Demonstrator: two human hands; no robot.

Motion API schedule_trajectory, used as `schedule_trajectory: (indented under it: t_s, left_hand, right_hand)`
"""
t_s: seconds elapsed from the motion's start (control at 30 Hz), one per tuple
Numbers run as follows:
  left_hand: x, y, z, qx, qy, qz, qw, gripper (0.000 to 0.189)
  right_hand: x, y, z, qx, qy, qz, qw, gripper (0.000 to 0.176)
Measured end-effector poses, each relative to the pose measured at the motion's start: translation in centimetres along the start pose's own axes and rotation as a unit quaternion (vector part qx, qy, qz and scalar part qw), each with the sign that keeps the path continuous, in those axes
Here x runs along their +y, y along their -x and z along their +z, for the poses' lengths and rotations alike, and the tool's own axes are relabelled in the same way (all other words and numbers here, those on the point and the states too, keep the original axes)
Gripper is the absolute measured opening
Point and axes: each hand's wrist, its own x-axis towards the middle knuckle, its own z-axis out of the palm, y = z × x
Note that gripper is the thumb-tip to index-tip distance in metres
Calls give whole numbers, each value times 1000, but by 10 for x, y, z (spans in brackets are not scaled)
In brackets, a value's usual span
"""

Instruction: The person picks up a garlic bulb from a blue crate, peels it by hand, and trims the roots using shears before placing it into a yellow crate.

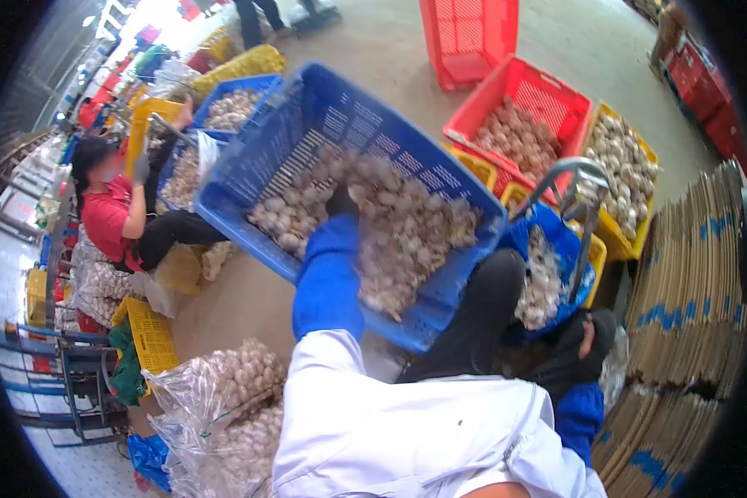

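Observation:
My left hand, in a dark glove below a blue sleeve, reaches into a large blue plastic crate. It touches the garlic bulbs heaped inside; its fingers are blurred and partly hidden. On the right, my right hand wears a dark glove with some bare skin showing, low beside my dark trouser leg. Its fingers are mostly out of sight. Close to it are a curved metal fixture and a yellow crate lined with blue plastic, which holds pale garlic.
A red crate and a yellow crate, both with garlic, stand ahead right. Stacked flat cardboard lines the right side. Bagged garlic lies left of me. A seated person in red holds a yellow basket.

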Motion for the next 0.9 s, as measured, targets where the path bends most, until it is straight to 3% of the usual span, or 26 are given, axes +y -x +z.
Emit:
schedule_trajectory:
  t_s: [0.03,0.07,0.1,0.13,0.17,0.23,0.27,0.33,0.37,0.4,0.43,0.47,0.5,0.53,0.63,0.67,0.77,0.83,0.9]
  left_hand:
    - [10,-7,14,-46,203,2,978,34]
    - [19,-7,27,-87,397,0,913,39]
    - [34,4,33,-140,541,14,829,39]
    - [61,13,37,-190,668,26,719,39]
    - [90,22,35,-234,775,35,586,41]
    - [140,61,11,-291,825,34,484,45]
    - [160,83,-2,-318,845,30,429,48]
    - [189,112,-13,-331,795,82,501,52]
    - [201,126,-22,-336,768,109,535,54]
    - [216,141,-45,-339,702,69,622,55]
    - [226,151,-52,-307,663,140,668,56]
    - [235,160,-56,-271,618,210,707,56]
    - [243,170,-57,-231,568,278,739,57]
    - [254,185,-54,-243,694,219,642,52]
    - [262,199,-64,-269,638,236,681,44]
    - [264,203,-70,-255,570,281,728,47]
    - [267,210,-86,-327,609,295,659,51]
    - [269,213,-63,-446,722,11,530,48]
    - [273,231,-61,-344,669,144,643,37]
  right_hand:
    - [-33,-26,1,-12,4,5,1000,7]
    - [-39,-26,7,-30,106,35,993,8]
    - [-49,-35,5,-115,228,33,966,11]
    - [-39,-22,22,-94,111,133,980,15]
    - [-17,-1,47,-75,17,176,981,16]
    - [-11,3,78,-122,-107,263,951,16]
    - [-26,-15,80,-132,-182,209,952,18]
    - [-24,-12,104,-150,-257,267,917,20]
    - [-51,-34,96,-144,-378,349,845,22]
    - [-50,-35,106,-141,-398,342,840,26]
    - [-65,-48,101,-149,-422,350,823,33]
    - [-59,-49,110,-167,-392,262,866,42]
    - [-68,-61,105,-168,-413,259,857,42]
    - [-78,-72,99,-170,-433,256,847,42]
    - [-76,-73,111,-107,-611,283,732,40]
    - [-78,-74,110,-80,-646,283,705,38]
    - [-79,-68,100,-50,-611,303,730,35]
    - [-75,-62,96,-45,-606,311,730,26]
    - [-69,-52,94,-79,-602,360,709,25]
